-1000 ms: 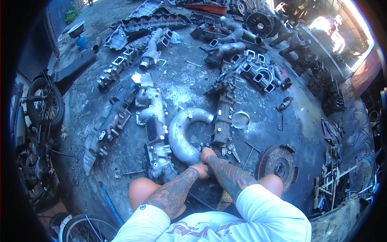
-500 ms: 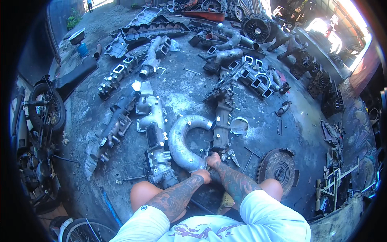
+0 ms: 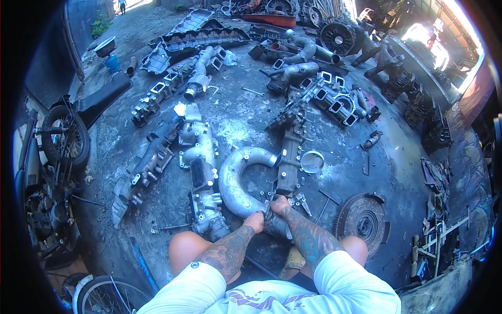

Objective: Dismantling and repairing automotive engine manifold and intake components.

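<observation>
Both hands work close together at the lower end of a U-shaped silver metal pipe (image 3: 234, 183) on the floor. My left hand (image 3: 255, 222) is closed beside the pipe's lower end. My right hand (image 3: 281, 205) is closed a little farther and to the right, by the near end of a long dark intake manifold (image 3: 288, 162). A small grey piece shows between the hands, too small to name; what each grips is hidden. Below them lies a short dark cylindrical part (image 3: 278, 227), partly behind my right forearm. A silver manifold (image 3: 198, 141) lies left of the pipe.
A toothed flywheel (image 3: 361, 222) lies at the right, near a T-shaped bar (image 3: 325, 203) and a metal ring (image 3: 312, 161). More manifolds (image 3: 330, 98) and valve covers (image 3: 204, 42) lie farther off. A motorcycle wheel (image 3: 64, 137) stands at the left, a wrench (image 3: 253, 91) beyond the pipe.
My left hand has shifted left and slightly up, away from my right hand, which has barely moved. The short cylindrical part now shows more between my forearms.
</observation>
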Motion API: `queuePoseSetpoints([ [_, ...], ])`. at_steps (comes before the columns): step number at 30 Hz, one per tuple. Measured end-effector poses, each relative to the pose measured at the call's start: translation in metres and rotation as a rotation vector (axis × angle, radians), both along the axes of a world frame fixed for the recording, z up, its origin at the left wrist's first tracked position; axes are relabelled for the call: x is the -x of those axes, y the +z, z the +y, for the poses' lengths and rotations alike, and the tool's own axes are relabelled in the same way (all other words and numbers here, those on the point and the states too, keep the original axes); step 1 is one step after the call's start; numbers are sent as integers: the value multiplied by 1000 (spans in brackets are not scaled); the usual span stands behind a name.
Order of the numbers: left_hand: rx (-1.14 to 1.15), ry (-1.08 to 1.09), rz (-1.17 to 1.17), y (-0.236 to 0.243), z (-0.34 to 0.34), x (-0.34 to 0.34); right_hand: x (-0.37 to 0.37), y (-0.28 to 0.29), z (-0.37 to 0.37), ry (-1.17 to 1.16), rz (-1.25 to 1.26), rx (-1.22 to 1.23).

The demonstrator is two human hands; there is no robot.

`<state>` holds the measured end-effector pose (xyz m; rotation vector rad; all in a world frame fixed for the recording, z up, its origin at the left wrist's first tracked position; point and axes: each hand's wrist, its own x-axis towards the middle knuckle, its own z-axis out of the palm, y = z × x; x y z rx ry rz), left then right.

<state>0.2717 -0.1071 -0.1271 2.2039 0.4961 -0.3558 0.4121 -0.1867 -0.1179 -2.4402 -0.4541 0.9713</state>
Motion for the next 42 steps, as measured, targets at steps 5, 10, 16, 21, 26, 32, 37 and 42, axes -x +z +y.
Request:
queuePoseSetpoints([
  [5,-9,-4,28,9,2,-4,0,-8,5,250,-237,177],
  [10,-39,-36,47,2,-3,-12,-3,-7,-4,140,-277,221],
  [16,-71,-103,21,-13,0,-9,0,1,-1,-563,391,37],
  [21,-41,-117,-1,-14,9,-7,5,26,1,-376,84,-232],
  [26,-119,-263,71,0,7,0,0,124,-31,-151,-129,-498],
  [32,-329,-275,29,19,-5,-1,39,220,-117,-29,-96,-592],
  [37,-318,-312,76,19,-9,3,59,197,-148,-770,189,-670],
  [42,-271,-225,265,20,-21,-7,50,173,-161,-420,-18,-852],
])
